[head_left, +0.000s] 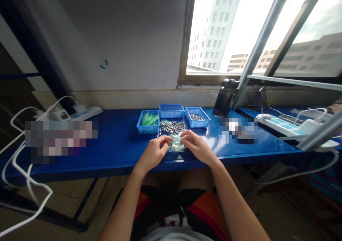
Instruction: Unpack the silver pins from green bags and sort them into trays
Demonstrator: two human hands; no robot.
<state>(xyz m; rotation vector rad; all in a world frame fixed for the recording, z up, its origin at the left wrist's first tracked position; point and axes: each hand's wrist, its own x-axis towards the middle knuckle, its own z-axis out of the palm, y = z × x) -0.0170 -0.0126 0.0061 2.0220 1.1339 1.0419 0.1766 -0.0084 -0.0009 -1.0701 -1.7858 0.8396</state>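
A small clear plastic bag point(176, 143) is held between my hands near the front edge of the blue table. The curled fingers of my left hand point(155, 150) pinch its left side. On the right side, the thumb and fingers of my right hand point(197, 146) close on the bag's edge. Just beyond my fingertips lies a loose pile of shiny metal screw-like pieces point(173, 127). Behind it stand three blue bins: the left bin point(148, 130) holds green plastic pieces or bags point(150, 119), and the right bin point(201, 124) holds small metal parts point(196, 116).
The middle blue bin point(171, 111) is against the wall. A black bottle-shaped object point(226, 98) stands under the window. Power strips lie on the left point(87, 113) and right point(290, 124), with white cables hanging off the left side. A metal post point(256, 48) rises on the right.
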